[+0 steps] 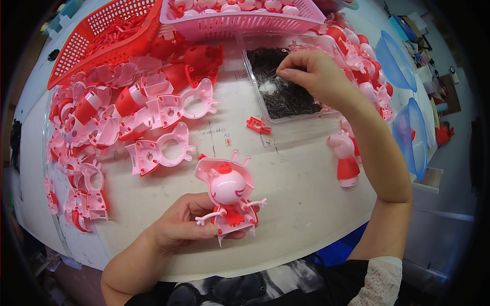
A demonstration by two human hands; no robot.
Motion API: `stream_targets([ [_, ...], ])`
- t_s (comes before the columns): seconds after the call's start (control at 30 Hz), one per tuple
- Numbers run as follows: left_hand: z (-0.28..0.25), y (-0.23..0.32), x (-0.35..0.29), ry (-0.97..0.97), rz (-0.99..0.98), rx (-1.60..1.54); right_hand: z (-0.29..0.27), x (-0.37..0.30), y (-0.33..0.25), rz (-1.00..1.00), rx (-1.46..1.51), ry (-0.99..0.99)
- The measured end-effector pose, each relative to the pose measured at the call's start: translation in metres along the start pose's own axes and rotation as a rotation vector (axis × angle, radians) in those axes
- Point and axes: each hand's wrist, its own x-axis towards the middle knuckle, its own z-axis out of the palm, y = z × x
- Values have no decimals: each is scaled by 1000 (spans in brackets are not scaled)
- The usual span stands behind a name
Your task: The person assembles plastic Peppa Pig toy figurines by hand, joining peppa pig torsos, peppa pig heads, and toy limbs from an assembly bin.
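Bright, even overhead light, soft shadows, sharp centre, strong fisheye bending, dark rim.

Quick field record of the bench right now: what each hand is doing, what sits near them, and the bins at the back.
left hand: grips a pink and red toy figure, head-up
right hand: fingertips pinched over the clear tray of dark screws
loose on table: small red part; finished figure to the right
left pile: pink shell halves
back: red basket, pink basket
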Motion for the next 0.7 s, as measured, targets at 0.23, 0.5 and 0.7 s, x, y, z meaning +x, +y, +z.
stream_targets([
  [0.23,1,1,2,-15,-2,13,15,-6,2,-359,-440,67],
  [0.5,0,1,2,-6,-21,-12,22,-4,3,-329,-593,86],
  [0.7,1,0,2,14,-16,-10,18,-6,1,-366,-579,71],
])
